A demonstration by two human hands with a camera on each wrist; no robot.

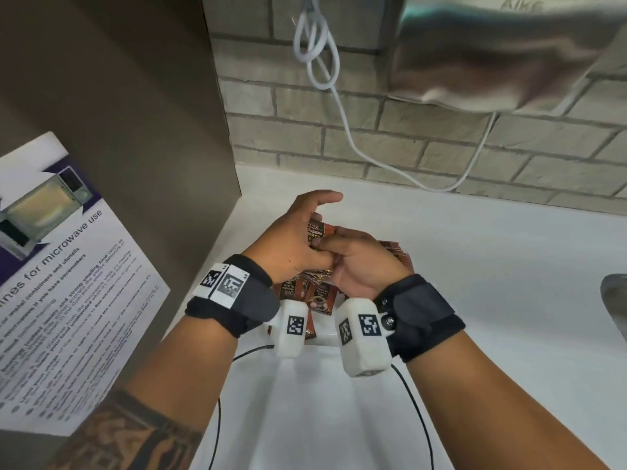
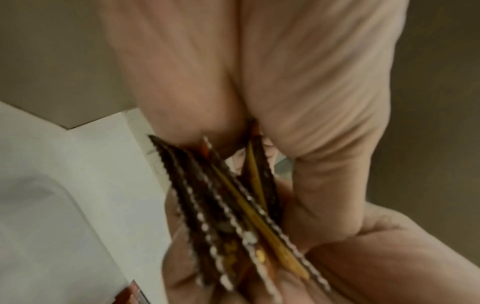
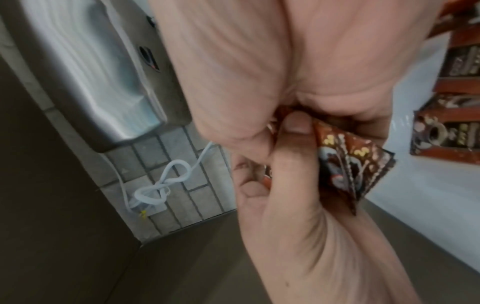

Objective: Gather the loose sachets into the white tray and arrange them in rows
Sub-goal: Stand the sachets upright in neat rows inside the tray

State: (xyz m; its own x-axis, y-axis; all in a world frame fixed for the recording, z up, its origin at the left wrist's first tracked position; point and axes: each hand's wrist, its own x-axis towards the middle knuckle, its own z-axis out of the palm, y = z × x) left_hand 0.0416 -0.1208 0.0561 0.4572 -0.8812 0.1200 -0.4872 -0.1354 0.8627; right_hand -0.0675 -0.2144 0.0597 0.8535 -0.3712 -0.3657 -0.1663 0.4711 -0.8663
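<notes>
Both hands meet above the white tray [image 1: 322,340] on the white counter. Between them is a bundle of brown-and-red coffee sachets [image 1: 317,232]. My left hand [image 1: 298,239] grips it from the left with the forefinger stretched out. My right hand [image 1: 356,259] pinches it from the right. The left wrist view shows the bundle [image 2: 233,216] fanned out edge-on below the palm. In the right wrist view a thumb presses on the sachets [image 3: 348,164]. More sachets [image 1: 317,295] lie below the hands, and a row of them [image 3: 451,127] lies on the white surface. Most of the tray is hidden.
A brown cabinet panel [image 1: 135,130] with a microwave notice [image 1: 61,283] stands close on the left. On the brick wall behind hang a steel hand dryer [image 1: 509,52] and a looped white cable [image 1: 325,62]. A sink rim [image 1: 615,300] shows at the right edge.
</notes>
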